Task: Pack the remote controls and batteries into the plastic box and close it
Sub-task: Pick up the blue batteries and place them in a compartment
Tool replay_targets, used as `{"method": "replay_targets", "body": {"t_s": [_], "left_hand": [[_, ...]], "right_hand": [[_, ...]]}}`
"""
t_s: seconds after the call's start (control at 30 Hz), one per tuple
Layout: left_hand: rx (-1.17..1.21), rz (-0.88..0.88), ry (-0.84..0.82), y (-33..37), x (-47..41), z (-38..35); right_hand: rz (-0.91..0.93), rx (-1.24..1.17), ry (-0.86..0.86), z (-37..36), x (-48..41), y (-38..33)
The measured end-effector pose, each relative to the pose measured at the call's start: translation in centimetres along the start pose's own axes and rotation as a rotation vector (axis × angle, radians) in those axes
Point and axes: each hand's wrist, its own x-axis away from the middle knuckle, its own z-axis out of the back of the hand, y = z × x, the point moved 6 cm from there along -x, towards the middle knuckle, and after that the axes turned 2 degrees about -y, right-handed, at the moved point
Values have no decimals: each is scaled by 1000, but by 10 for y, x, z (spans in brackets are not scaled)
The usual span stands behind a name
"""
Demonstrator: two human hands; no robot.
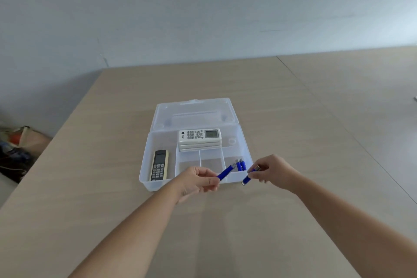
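At lower centre each hand, left hand (198, 179) and right hand (272, 170), pinches a blue battery (225, 172) loosely above the plastic box (146, 178) rim, so either could slip and roll off outside.

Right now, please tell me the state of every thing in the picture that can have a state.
plastic box: on the table, open
lid: tilted back
white remotes: stacked in back compartment
dark remote: in left compartment
packed batteries: in front right compartment
left hand: holds a blue battery
right hand: holds another battery
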Motion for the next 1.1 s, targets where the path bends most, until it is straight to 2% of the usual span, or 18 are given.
{"method": "replay_targets", "body": {"t_s": [0.13,0.43,0.57,0.73,0.87,1.1], "left_hand": [[217,-9,70,12,-6,0],[176,-104,342,28,-29,34],[144,-98,344,30,-40,40],[116,-121,331,33,-52,43],[49,-125,352,33,-58,49],[33,-113,359,29,-66,50]], "right_hand": [[16,-31,40,13,-18,-17],[16,161,107,11,-63,-32],[26,354,38,-5,-87,-36],[-2,662,-142,-31,-112,-37],[-58,760,-158,-43,-129,-24],[-16,935,-167,-58,-138,-15]]}}
